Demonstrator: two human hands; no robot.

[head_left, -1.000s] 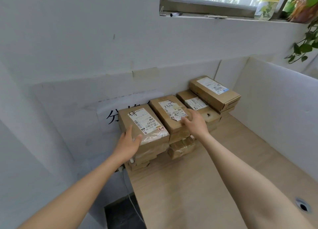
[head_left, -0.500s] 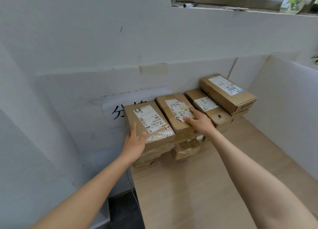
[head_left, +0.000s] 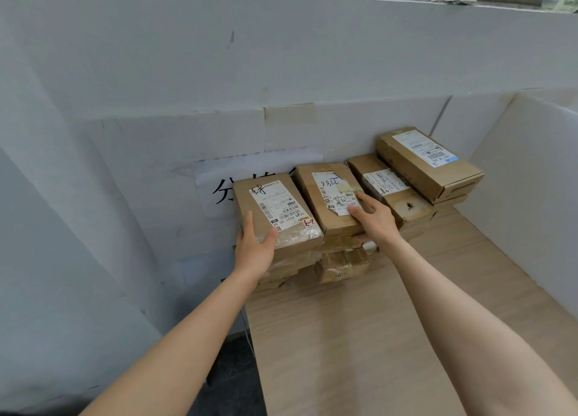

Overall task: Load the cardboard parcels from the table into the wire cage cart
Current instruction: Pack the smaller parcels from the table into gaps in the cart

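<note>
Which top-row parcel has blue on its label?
The far-right parcel, sitting highest in the row. Its label has a blue strip along one end; the other three labels show none.
</note>
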